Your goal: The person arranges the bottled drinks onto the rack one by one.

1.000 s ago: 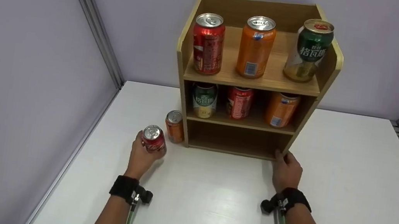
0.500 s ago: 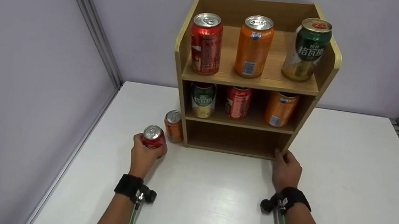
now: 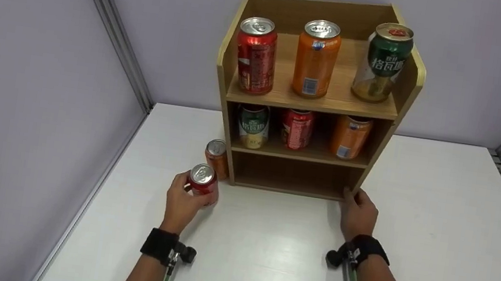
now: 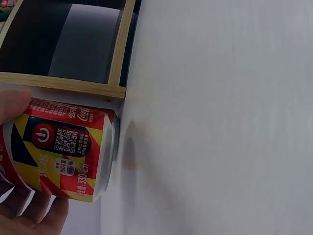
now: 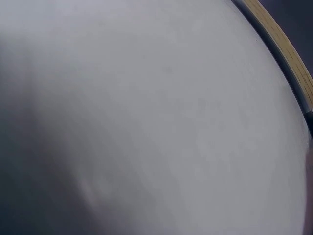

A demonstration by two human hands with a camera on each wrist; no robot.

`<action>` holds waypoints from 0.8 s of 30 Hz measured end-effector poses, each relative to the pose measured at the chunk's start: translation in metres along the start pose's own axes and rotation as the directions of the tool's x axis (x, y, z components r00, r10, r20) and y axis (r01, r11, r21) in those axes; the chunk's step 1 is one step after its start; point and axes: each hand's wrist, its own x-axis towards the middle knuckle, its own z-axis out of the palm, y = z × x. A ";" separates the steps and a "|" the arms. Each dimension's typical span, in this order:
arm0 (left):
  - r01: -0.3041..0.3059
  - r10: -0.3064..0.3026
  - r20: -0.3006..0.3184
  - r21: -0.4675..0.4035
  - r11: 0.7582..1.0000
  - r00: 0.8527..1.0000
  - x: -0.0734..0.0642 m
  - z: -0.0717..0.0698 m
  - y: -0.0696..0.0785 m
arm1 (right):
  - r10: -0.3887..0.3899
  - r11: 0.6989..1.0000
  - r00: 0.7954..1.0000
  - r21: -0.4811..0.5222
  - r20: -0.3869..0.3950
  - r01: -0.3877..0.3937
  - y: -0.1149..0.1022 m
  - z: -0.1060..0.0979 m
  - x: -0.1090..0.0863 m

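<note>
My left hand (image 3: 185, 205) holds a red Coca-Cola can (image 3: 203, 188) between thumb and fingers, just off the lower left corner of a small wooden shelf (image 3: 302, 157). In the left wrist view the can (image 4: 63, 152) shows a yellow and black label, and its base hangs above the white surface. An orange soda can (image 3: 217, 158) stands behind it, against the shelf's left side, partly hidden. My right hand (image 3: 358, 217) grips the bottom of the shelf's right side panel, thumb at the front edge. Only a sliver of that hand enters the right wrist view.
On the top tier stand a red can (image 3: 256, 58), an orange can (image 3: 316, 61) and a green can (image 3: 382, 66). The middle tier bears a green can (image 3: 253, 128), a red can (image 3: 297, 130) and an orange can (image 3: 351, 139). The white table (image 3: 273, 256) meets pale walls.
My left hand has moved the Coca-Cola can slightly right and nearer to me, toward the shelf's front corner. The right hand keeps its place on the shelf. The view has shifted a little.
</note>
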 end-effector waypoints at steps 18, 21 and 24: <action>-0.101 0.150 0.267 -0.187 0.977 0.952 -0.012 0.029 0.048 | 0.005 1.000 1.000 -0.010 -0.007 -0.006 0.002 0.000 0.002; -0.147 0.190 0.258 -0.177 0.973 0.947 -0.013 0.046 0.051 | 0.001 1.000 1.000 -0.006 0.002 -0.001 0.001 -0.001 0.001; -0.215 0.243 0.242 -0.138 0.967 0.939 -0.012 0.061 0.052 | 0.001 1.000 1.000 -0.001 0.012 -0.001 0.000 0.000 0.000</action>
